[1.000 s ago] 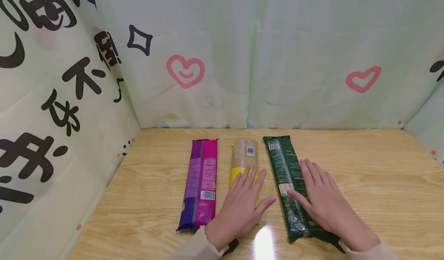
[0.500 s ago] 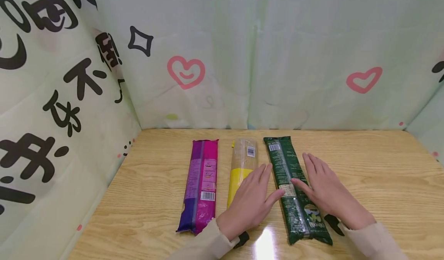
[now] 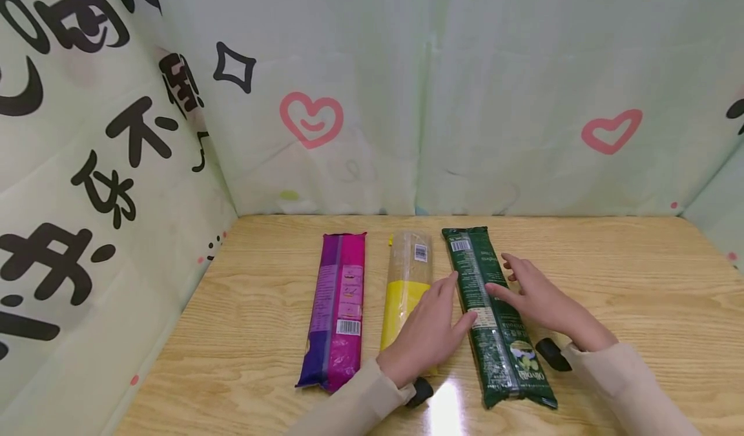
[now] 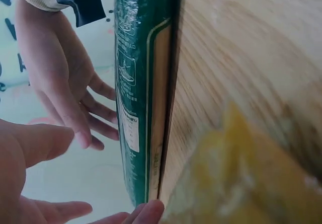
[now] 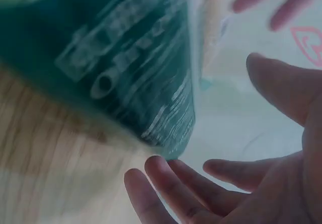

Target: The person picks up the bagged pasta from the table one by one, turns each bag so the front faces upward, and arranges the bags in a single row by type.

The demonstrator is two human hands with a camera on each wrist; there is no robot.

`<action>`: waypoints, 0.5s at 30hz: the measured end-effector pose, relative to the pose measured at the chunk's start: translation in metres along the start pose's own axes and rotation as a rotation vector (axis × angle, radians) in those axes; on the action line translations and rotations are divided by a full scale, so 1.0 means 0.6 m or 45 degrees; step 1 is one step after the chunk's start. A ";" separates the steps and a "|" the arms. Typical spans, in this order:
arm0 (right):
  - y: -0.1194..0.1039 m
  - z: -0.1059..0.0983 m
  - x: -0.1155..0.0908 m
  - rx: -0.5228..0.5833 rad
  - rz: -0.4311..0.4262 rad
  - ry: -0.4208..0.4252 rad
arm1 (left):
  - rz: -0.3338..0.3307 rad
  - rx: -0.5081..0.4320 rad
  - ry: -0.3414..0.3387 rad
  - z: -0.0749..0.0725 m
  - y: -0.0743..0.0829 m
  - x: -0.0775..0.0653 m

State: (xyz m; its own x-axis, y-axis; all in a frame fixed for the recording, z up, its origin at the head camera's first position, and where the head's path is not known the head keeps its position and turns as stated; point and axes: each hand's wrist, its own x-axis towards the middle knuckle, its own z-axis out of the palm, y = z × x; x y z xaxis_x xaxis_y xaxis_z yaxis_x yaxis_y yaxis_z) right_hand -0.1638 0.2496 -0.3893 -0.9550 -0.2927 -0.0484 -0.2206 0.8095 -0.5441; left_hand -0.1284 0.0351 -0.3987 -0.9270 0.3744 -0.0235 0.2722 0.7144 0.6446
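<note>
A long green pasta packet (image 3: 491, 320) lies flat on the table, its top tilted slightly left. My right hand (image 3: 543, 297) is at its right side, fingers loosely bent and thumb over the packet. On its left side is my left hand (image 3: 427, 326), thumb pointing towards the packet, with its wrist side over the lower part of a yellow, partly clear packet (image 3: 403, 300). Neither hand grips anything. In the left wrist view, left fingertips (image 4: 151, 211) are close to the green packet's edge; contact is unclear. The right wrist view shows bent fingers beside the blurred packet.
A purple and pink packet (image 3: 337, 313) lies left of the yellow one, near my left sleeve (image 3: 363, 397). The wooden table (image 3: 250, 332) ends at a printed curtain (image 3: 372, 48) behind, with another curtain on the left.
My left hand has shifted right, from over the yellow packet towards the green one. My right hand has moved off the green packet's lower part to its right side and turned sideways. The packets stay put.
</note>
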 end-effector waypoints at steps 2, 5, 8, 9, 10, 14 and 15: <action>-0.001 -0.003 0.004 0.077 0.013 -0.026 | -0.035 -0.053 0.004 0.002 0.000 0.005; -0.001 -0.007 0.008 0.124 0.028 -0.043 | -0.075 -0.095 0.015 0.005 -0.001 0.012; 0.001 -0.008 0.012 0.137 0.032 -0.043 | -0.099 -0.103 0.027 0.007 -0.002 0.019; 0.002 -0.008 0.014 0.143 0.034 -0.044 | -0.106 -0.102 0.028 0.008 -0.001 0.021; 0.003 -0.007 0.015 0.149 0.038 -0.046 | -0.112 -0.103 0.027 0.009 -0.001 0.022; 0.010 -0.007 0.020 0.165 0.068 -0.069 | -0.119 -0.125 0.019 0.013 -0.001 0.026; 0.012 -0.006 0.021 0.165 0.077 -0.075 | -0.119 -0.136 0.016 0.014 -0.001 0.026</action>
State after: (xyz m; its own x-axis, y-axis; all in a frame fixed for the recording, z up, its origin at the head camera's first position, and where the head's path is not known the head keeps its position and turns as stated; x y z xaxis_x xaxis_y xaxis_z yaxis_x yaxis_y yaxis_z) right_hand -0.1780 0.2538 -0.3906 -0.9515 -0.2783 -0.1313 -0.1322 0.7550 -0.6423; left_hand -0.1411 0.0455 -0.4061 -0.9504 0.3012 -0.0779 0.1563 0.6787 0.7176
